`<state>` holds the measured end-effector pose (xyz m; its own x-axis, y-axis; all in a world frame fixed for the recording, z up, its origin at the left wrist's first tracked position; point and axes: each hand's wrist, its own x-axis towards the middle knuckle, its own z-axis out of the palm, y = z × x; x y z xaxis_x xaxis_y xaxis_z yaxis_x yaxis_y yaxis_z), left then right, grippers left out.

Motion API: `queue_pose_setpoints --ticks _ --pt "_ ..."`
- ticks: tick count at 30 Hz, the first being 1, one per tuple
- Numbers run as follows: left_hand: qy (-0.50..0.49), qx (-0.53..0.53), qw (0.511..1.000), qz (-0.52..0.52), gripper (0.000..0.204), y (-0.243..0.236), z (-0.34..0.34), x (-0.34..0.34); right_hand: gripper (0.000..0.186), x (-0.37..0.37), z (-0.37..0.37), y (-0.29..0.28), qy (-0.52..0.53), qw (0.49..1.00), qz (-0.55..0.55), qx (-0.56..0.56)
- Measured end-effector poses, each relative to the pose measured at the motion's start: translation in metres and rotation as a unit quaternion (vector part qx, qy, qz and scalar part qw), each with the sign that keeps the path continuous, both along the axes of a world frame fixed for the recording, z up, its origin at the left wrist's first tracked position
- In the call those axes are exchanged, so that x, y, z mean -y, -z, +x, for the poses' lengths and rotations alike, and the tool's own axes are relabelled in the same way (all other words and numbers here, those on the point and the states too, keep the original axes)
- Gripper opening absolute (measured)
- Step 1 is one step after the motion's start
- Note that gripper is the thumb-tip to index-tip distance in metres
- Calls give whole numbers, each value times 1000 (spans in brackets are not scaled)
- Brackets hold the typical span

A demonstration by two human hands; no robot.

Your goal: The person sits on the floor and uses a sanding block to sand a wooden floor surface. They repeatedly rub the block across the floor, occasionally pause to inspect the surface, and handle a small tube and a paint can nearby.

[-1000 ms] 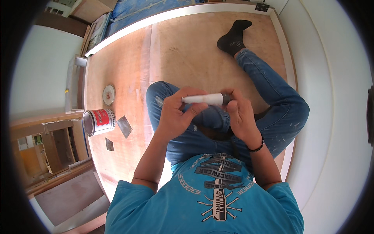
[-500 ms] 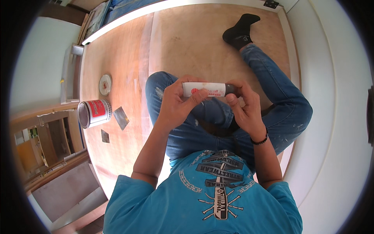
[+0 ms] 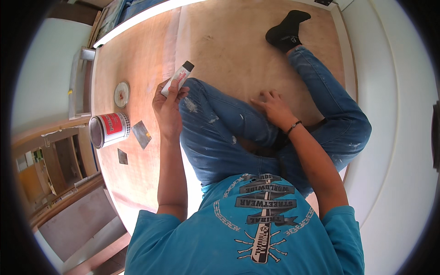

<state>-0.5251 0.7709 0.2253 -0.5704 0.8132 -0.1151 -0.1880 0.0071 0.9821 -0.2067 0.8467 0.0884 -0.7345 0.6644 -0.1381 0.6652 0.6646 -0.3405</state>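
My left hand grips a white tube with red markings and a black cap, held upright at a tilt beside my bent left knee. My right hand, fingers apart and holding nothing, is low over the plywood surface just beyond my shin. At my left, a red-and-white paint can lies on its side, a round lid beside it and two thin metal plates nearby.
I sit on the plywood inside a white raised rim. A white panel runs along my right, with a black hinge at the top. Wooden frames and shelving are on the left; blue sheeting is at the top left.
My hands have separated: the left has carried the tube up and leftward, turning it from horizontal to tilted upright, while the right has let go and moved toward the plywood.
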Motion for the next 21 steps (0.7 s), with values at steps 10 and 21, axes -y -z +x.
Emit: queue_pose_setpoints --ticks 10,21 --pt "-21 9 1000 -5 33 9 -6 1 41 0 12 5 13 998 -17 -60" --pt "-92 124 988 12 36 37 -92 28 34 -24 48 -85 357 604 -496 -511"
